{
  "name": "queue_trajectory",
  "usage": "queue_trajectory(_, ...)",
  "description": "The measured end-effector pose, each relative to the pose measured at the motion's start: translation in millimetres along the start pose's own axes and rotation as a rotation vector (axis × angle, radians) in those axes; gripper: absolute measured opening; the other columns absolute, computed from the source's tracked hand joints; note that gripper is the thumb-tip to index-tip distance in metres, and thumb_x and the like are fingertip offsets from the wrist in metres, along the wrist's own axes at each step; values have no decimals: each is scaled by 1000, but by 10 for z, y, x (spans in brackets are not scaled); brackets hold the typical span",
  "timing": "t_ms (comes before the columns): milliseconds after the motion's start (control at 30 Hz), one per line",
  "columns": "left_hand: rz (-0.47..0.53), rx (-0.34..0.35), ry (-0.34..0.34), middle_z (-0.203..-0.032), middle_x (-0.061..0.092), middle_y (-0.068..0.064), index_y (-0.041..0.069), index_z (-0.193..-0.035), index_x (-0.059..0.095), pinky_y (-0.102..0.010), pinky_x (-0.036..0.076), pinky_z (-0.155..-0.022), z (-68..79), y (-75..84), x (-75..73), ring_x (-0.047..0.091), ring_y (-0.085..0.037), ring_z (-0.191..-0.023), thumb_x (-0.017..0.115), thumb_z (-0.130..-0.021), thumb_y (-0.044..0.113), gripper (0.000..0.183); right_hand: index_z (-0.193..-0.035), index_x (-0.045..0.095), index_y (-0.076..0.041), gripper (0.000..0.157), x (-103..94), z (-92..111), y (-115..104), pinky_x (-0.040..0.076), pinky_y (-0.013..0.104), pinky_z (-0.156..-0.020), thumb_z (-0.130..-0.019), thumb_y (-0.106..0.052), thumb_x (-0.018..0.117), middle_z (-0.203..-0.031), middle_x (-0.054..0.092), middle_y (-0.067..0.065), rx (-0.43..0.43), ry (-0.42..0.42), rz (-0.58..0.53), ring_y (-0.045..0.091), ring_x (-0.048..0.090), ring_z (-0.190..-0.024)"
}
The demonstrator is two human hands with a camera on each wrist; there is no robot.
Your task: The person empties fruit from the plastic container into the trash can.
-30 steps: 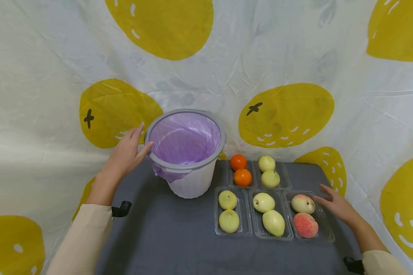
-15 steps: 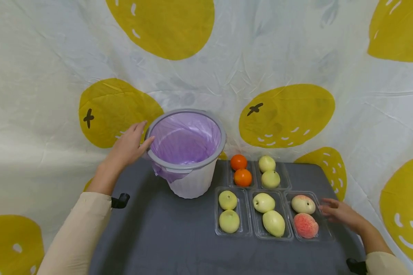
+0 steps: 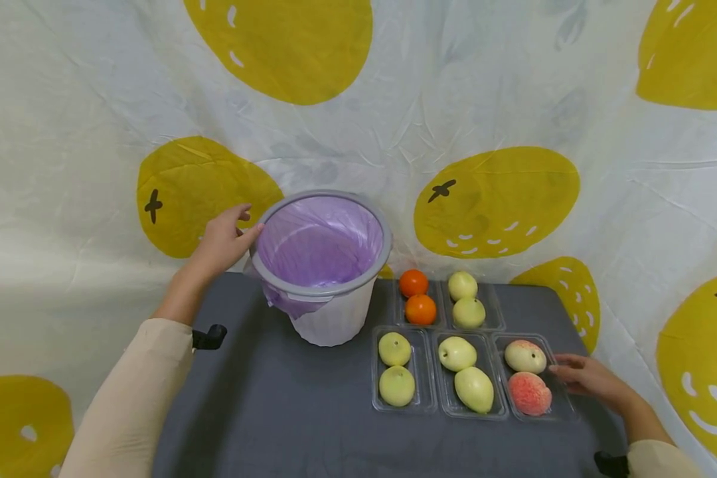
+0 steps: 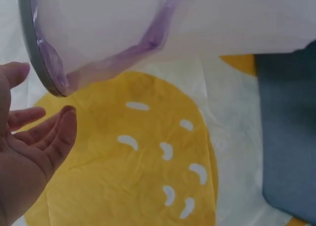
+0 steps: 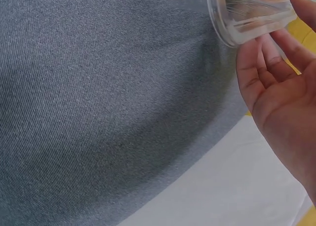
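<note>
My left hand [image 3: 224, 239] is beside a white bin [image 3: 334, 318], its thumb tip right at the grey rim. In the left wrist view its fingers [image 4: 66, 127] bend loosely below the rim and hold nothing. At the far right of the table, my right hand [image 3: 597, 382] pinches the right edge of a clear plastic tray [image 3: 564, 405]. The right wrist view shows the thumb over the tray's edge and the fingers [image 5: 249, 72] beneath it. A pale peach [image 3: 526, 356] and a redder peach [image 3: 530, 393] lie in this tray.
Left of the peach tray are a tray with two pear-like fruits [image 3: 474, 390] and one with two yellow-green fruits [image 3: 397, 386]. Behind are trays of oranges [image 3: 421, 310] and pale green fruits [image 3: 469, 313]. A purple bag [image 3: 319, 245] lines the bin on the dark-grey table [image 3: 275, 411].
My right hand has come down and in to the peach tray's right edge and taken hold of it. The left hand has slid slightly up along the bin's rim, its fingers bending more.
</note>
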State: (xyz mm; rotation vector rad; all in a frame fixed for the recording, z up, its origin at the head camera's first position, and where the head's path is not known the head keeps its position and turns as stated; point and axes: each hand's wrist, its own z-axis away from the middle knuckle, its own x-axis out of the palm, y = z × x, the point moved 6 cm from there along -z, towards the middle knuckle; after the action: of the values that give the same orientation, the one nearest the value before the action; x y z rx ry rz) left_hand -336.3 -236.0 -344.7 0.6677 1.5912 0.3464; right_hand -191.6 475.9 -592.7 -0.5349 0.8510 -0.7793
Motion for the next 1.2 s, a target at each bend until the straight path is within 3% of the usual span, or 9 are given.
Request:
queue_trajectory(167, 28, -22, -43, -144, 55, -29, -3, -156, 38, -59, 54, -98, -54, 14, 24, 63, -47, -116, 56, -106, 34, 65, -148, 31, 23, 72, 15, -2, 18, 58, 37, -88, -109, -35, 51, -122, 64, 24, 4, 4, -23, 24, 64, -107)
queue_trajectory(300, 50, -33, -100, -146, 53, -28, -2, -158, 36, -51, 60, -88, -90, 15, 59, 69, -42, -107, 56, -106, 35, 66, -146, 34, 21, 66, 26, -1, 26, 56, 31, -81, -110, -31, 50, -102, 65, 6, -10, 3, -56, 15, 60, -92)
queue_trajectory(500, 88, -46, -103, -140, 57, -28, -4, -155, 40, -34, 61, -68, -105, 11, 91, 70, -27, -80, 54, -107, 28, 59, -142, 41, 21, 58, 26, 6, 54, 56, 28, -74, -111, -27, 48, -96, 66, -1, -57, 14, -83, 10, 61, -83)
queue_trajectory(700, 136, -39, -92, -130, 62, -27, -5, -150, 48, -28, 54, -58, -87, -23, 141, 62, -16, -59, 52, -107, 20, 50, -137, 46, 22, 53, 37, -19, 104, 58, 27, -73, -111, -24, 49, -98, 68, -1, -73, -6, -115, 10, 63, -84)
queue_trajectory(800, 146, -31, -71, -129, 62, -27, -5, -150, 49, -27, 52, -61, -87, -45, 156, 63, -19, -66, 52, -107, 19, 49, -133, 50, 21, 49, 41, -32, 140, 59, 27, -74, -110, -22, 51, -100, 70, -2, -69, 5, -136, 9, 65, -83)
queue_trajectory(1033, 189, -50, -44, -133, 61, -29, -6, -150, 48, -20, 53, -67, -34, -100, 177, 67, -41, -107, 53, -108, 16, 48, -128, 52, 23, 42, 77, -42, 166, 60, 26, -73, -110, -15, 50, -105, 74, -2, -83, 26, -161, 7, 66, -82)
queue_trajectory(1200, 203, -55, -38, -134, 61, -30, -6, -151, 48, -19, 52, -68, -50, -96, 179, 65, -42, -112, 52, -108, 16, 48, -126, 55, 22, 39, 77, -43, 169, 60, 26, -72, -110, -13, 50, -102, 74, 1, -54, 90, -155, 8, 66, -80)
